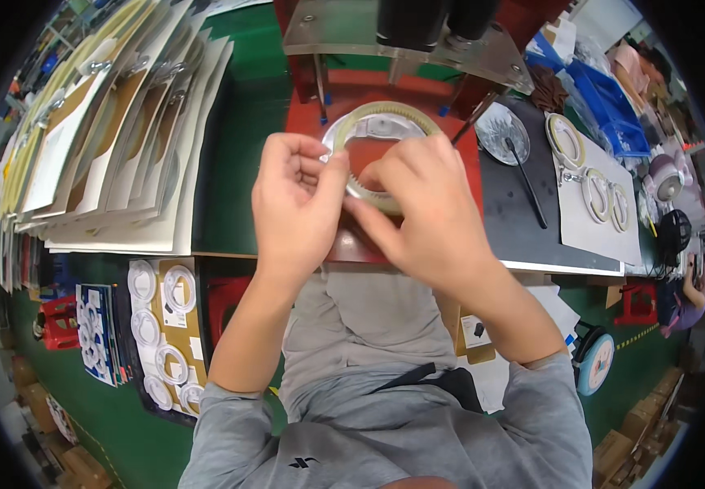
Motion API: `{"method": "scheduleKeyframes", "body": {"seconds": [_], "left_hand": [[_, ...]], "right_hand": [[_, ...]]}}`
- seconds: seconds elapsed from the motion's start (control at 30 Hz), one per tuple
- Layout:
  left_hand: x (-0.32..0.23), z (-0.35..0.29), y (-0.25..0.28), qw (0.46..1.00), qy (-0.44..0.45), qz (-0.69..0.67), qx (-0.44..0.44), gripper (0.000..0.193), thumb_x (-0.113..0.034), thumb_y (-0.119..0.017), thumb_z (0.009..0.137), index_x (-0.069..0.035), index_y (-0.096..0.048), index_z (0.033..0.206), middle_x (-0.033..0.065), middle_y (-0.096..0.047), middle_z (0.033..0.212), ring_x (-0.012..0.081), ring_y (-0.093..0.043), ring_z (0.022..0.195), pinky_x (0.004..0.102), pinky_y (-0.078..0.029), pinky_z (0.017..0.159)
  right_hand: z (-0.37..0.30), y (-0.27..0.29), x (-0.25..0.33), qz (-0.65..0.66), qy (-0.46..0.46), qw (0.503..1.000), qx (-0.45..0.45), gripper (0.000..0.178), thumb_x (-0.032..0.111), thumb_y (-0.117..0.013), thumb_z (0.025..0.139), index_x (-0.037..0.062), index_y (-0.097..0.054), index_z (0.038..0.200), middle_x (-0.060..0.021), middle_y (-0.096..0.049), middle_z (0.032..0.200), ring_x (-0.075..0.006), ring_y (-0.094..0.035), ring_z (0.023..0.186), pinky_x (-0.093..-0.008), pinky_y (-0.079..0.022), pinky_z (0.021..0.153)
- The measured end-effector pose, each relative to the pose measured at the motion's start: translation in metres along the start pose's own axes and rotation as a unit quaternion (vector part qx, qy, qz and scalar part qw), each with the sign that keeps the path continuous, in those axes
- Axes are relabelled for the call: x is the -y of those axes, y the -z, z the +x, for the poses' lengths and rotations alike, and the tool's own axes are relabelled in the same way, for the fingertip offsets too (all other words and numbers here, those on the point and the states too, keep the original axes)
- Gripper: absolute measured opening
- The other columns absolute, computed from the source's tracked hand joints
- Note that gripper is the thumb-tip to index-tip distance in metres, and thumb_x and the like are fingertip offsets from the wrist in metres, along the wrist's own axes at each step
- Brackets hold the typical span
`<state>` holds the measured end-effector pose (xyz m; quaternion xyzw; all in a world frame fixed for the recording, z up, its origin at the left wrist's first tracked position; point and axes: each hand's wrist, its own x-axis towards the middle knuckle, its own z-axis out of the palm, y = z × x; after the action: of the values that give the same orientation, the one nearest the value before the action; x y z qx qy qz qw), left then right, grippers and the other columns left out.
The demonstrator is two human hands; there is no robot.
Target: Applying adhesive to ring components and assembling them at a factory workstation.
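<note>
A pale yellow ring (386,107) with fine teeth along its inner edge is tilted over the red base (468,163) of a press. A shiny silver-white round part (378,128) shows inside and behind it. My left hand (297,208) is closed at the ring's left side, thumb against its edge and the other fingers curled. My right hand (426,208) grips the ring's near right side, with its thumb low and its fingers bent over into the opening. The right fingertips are partly hidden behind that hand.
Cardboard sheets carrying rings (116,138) are stacked at left. A clear dish (500,130) and black-handled tool (527,181) lie at right, beside a white sheet with rings (601,220). The press's clear plate (328,37) overhangs the work. A board of white rings (175,334) stands below left.
</note>
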<state>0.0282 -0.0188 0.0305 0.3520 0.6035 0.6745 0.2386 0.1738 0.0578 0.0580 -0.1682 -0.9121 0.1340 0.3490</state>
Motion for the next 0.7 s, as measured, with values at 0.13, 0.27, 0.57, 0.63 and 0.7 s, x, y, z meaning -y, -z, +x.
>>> {"method": "scheduleKeyframes", "body": {"seconds": [0.13, 0.27, 0.57, 0.63, 0.7], "left_hand": [[0.000, 0.009, -0.004, 0.992, -0.004, 0.123, -0.006, 0.018, -0.015, -0.072, 0.095, 0.000, -0.062, 0.097, 0.0088, -0.067, 0.079, 0.0146, -0.062, 0.068, 0.0299, -0.050, 0.061], [0.011, 0.007, 0.010, 0.959, -0.166, 0.230, 0.008, 0.008, -0.009, -0.074, 0.089, -0.002, -0.070, 0.088, 0.0088, -0.069, 0.083, 0.0263, -0.060, 0.082, 0.0363, -0.050, 0.074], [0.028, -0.004, 0.029, 0.955, -0.232, 0.184, 0.031, 0.010, -0.006, -0.078, 0.084, -0.003, -0.070, 0.090, 0.0091, -0.069, 0.090, 0.0282, -0.062, 0.086, 0.0374, -0.050, 0.079], [0.021, -0.005, 0.034, 0.957, -0.230, 0.179, 0.013, 0.011, -0.005, -0.078, 0.083, -0.003, -0.070, 0.090, 0.0089, -0.069, 0.090, 0.0280, -0.062, 0.086, 0.0370, -0.050, 0.079], [0.009, -0.001, 0.036, 0.953, -0.236, 0.190, 0.016, 0.012, -0.006, -0.078, 0.083, -0.003, -0.070, 0.092, 0.0091, -0.069, 0.094, 0.0292, -0.062, 0.091, 0.0382, -0.050, 0.083]], "right_hand": [[0.011, 0.008, -0.019, -0.006, -0.033, 0.998, 0.055, 0.018, 0.013, -0.080, 0.078, 0.0028, -0.069, 0.088, -0.0125, -0.062, 0.095, -0.0339, -0.056, 0.095, -0.0450, -0.047, 0.087], [0.012, 0.021, -0.030, -0.028, -0.037, 0.994, 0.101, 0.019, 0.011, -0.082, 0.078, 0.0034, -0.072, 0.093, -0.0112, -0.062, 0.097, -0.0328, -0.056, 0.098, -0.0421, -0.048, 0.088], [0.025, 0.051, -0.015, -0.077, 0.036, 0.991, 0.106, 0.024, 0.007, -0.081, 0.080, 0.0031, -0.071, 0.101, -0.0104, -0.064, 0.098, -0.0272, -0.059, 0.095, -0.0367, -0.049, 0.083], [0.049, 0.080, -0.009, -0.063, 0.105, 0.991, 0.054, 0.023, 0.004, -0.078, 0.084, 0.0001, -0.070, 0.105, -0.0109, -0.070, 0.100, -0.0216, -0.063, 0.090, -0.0329, -0.052, 0.077], [0.058, 0.091, -0.019, -0.038, 0.137, 0.990, -0.015, 0.016, 0.000, -0.071, 0.091, -0.0035, -0.069, 0.107, -0.0121, -0.074, 0.105, -0.0188, -0.067, 0.090, -0.0305, -0.054, 0.076]]}}
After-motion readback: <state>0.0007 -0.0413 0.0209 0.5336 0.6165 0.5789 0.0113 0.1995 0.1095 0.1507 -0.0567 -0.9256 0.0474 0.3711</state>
